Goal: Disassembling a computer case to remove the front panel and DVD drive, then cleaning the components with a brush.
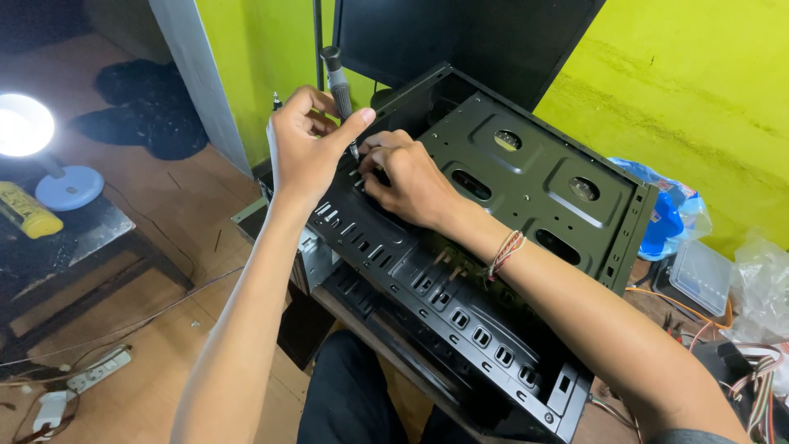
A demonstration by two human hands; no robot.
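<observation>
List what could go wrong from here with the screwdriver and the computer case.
1. The left hand pinches the grey-handled screwdriver only lightly, so its tip may slip off and jab the right hand bracing beside it.
2. The black metal computer case appears to rest tilted across the person's lap, so it might shift under pressure.
3. The slotted panel's edges could scrape the fingers.

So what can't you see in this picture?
All in the head view:
- The screwdriver tip: hidden behind the left hand and right hand.
- Any screw under it: covered by the fingers, cannot tell.
- The computer case near corner: cut off by the bottom edge.
- The lamp: its glare washes out the head, and the left edge cuts it off.
- The wires: run off the right edge.
</observation>
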